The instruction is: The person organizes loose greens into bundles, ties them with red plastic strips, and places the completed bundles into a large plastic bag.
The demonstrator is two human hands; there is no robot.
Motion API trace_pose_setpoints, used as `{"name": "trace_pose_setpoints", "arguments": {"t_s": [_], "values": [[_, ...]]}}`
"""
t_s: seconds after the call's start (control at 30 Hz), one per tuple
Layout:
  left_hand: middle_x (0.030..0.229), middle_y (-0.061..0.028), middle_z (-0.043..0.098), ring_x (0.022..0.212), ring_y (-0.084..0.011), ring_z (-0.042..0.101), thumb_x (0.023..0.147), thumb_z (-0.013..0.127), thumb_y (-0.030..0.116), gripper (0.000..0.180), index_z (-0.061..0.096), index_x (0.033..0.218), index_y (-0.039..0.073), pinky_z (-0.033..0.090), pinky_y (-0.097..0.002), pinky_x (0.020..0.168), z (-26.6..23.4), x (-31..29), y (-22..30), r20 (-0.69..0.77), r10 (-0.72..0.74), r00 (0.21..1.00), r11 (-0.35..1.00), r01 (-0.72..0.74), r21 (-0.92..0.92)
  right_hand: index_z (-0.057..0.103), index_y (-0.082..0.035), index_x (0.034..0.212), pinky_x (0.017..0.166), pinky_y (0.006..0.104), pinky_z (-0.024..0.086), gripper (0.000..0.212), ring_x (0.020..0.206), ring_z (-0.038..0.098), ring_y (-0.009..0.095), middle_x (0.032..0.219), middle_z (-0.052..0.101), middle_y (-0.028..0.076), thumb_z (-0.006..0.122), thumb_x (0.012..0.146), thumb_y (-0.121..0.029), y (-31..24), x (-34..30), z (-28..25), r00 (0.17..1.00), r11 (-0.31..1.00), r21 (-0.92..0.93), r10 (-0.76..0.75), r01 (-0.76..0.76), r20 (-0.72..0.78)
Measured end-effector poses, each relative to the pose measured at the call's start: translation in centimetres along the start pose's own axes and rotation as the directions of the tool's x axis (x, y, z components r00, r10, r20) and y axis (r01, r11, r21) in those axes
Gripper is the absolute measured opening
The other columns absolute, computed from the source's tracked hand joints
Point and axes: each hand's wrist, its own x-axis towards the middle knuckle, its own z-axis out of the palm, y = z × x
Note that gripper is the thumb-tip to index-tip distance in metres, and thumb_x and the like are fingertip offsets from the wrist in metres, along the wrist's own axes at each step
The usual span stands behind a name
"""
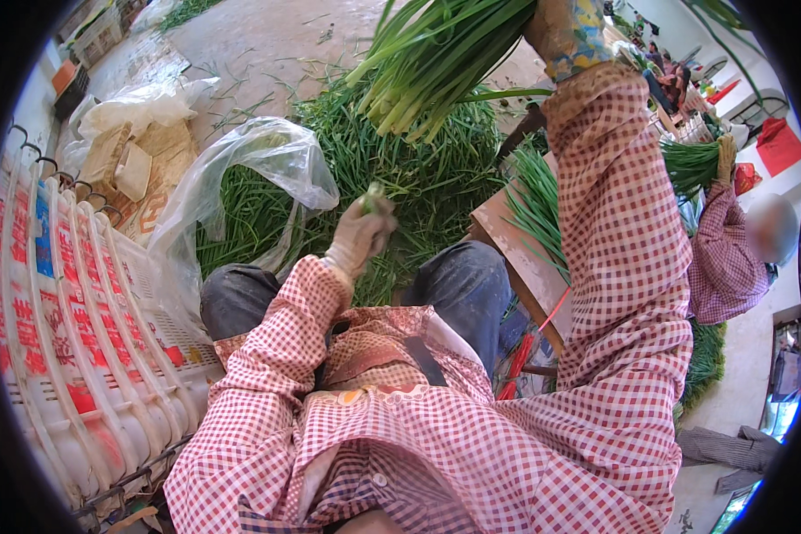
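My right arm reaches up to the top edge, and my right hand [550, 28], in a soiled covering, is closed round a bunch of garlic chives [445, 62]. The stalks fan out to the left, cut ends hanging lower. My left hand [362, 233], in a pale glove, is in front of my knees, blurred. Its fingers are closed, with a small pale green bit [376, 190] showing at their tips; what that is I cannot make out. Under both hands lies a wide heap of loose green leaves [436, 173].
A clear plastic bag [280, 147] partly covers the heap's left side. Beside my left arm stands a white plastic crate [125, 356] with red markings. More chives [536, 200] rest on a board [507, 233] at right. Another person [730, 249] holds a bunch farther right.
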Motion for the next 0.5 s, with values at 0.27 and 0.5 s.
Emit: {"name": "trace_pose_setpoints", "arguments": {"t_s": [0.27, 0.5], "values": [[0.089, -0.0037, 0.069, 0.048, -0.0067, 0.040, 0.097, 0.058, 0.028, 0.019, 0.059, 0.101, 0.009, 0.036, -0.0199, 0.043, 7.7, 3.5, 6.2, 0.342, 0.133, 0.930, 0.620, 0.191, -0.761, 0.059, -0.006, 0.116, 0.079, 0.0367, 0.051, 0.038, 0.089, 0.062, 0.024, 0.105, 0.062, 0.013, 0.068, 0.082, -0.021, 11.8, -2.5, -4.3, 0.987, 0.847, -0.530, 0.054, 0.036, 0.153], [0.079, -0.0044, 0.059, 0.066, -0.0168, 0.050, 0.095, 0.056, 0.030, 0.024, 0.056, 0.103, 0.007, 0.042, -0.0308, 0.060, -1.2, 4.3, -2.0, 0.097, -0.072, 0.993, 0.997, 0.071, 0.007, 0.053, -0.007, 0.126, 0.086, 0.0367, 0.051, 0.050, 0.099, 0.061, 0.025, 0.120, 0.058, 0.014, 0.070, 0.082, -0.022, 11.2, 2.3, -7.0, 0.810, 0.405, -0.702, -0.332, 0.586, 0.484]]}}
